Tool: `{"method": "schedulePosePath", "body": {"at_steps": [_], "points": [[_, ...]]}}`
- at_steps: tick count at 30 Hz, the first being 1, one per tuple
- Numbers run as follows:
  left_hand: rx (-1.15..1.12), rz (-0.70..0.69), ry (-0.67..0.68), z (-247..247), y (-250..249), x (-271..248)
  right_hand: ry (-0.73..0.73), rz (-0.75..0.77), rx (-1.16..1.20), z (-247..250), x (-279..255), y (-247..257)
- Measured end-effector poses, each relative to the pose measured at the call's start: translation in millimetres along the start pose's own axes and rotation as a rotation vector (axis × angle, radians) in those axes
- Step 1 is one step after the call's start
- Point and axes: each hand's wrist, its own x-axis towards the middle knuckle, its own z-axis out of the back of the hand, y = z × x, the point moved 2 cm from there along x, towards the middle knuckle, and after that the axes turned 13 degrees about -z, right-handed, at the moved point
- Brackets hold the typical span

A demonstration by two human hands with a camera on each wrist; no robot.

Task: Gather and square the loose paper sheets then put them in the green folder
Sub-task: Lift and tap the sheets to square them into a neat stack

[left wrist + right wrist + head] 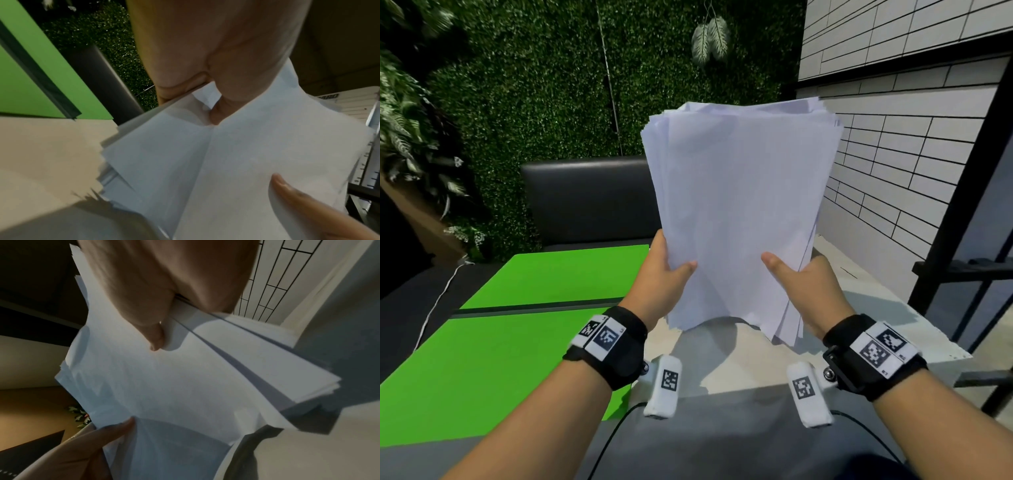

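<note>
A stack of white paper sheets (739, 205) stands upright above the pale table (722, 363), its edges uneven at the top and at the lower right. My left hand (664, 274) grips its left edge, thumb on the front. My right hand (804, 284) grips the right edge the same way. The fingers behind the stack are hidden. In the left wrist view the sheets (236, 154) fill the middle under my left hand (213, 78). In the right wrist view the sheets (174, 378) fan out below my right hand (162, 305). The green folder (510, 325) lies open flat at the left.
A black padded seat back (589, 198) stands behind the table, with a green hedge wall (534, 85) beyond. A white tiled wall (893, 154) and a black metal frame (962, 222) are at the right. A thin white cable (438, 298) runs left of the folder.
</note>
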Motion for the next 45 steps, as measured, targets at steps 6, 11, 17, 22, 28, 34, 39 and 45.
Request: {"method": "schedulePosePath", "body": {"at_steps": [6, 11, 17, 22, 28, 34, 39, 45], "points": [[-0.048, 0.011, -0.015, -4, -3, -3, 0.004, 0.027, 0.037, 3, -6, 4], [-0.071, -0.065, -0.022, -4, -9, 9, -0.015, 0.075, 0.061, 6, -2, 15], [-0.100, 0.068, 0.082, 0, 6, 1, 0.039, 0.015, 0.046, 11, 5, -6], [-0.060, -0.175, -0.075, 23, -46, 40, 0.095, 0.013, 0.047, 19, 8, -10], [0.229, -0.409, -0.100, 35, -132, 98, 0.105, 0.024, 0.056, 20, 7, -14], [0.332, -0.470, -0.053, 34, -147, 110, 0.130, 0.031, 0.087, 22, 6, -14], [0.448, -0.446, -0.024, 47, -142, 109, 0.136, 0.029, 0.074, 23, 9, -15], [0.655, -0.554, 0.029, 39, -150, 107, 0.116, 0.051, 0.063, 23, 8, -14]]}}
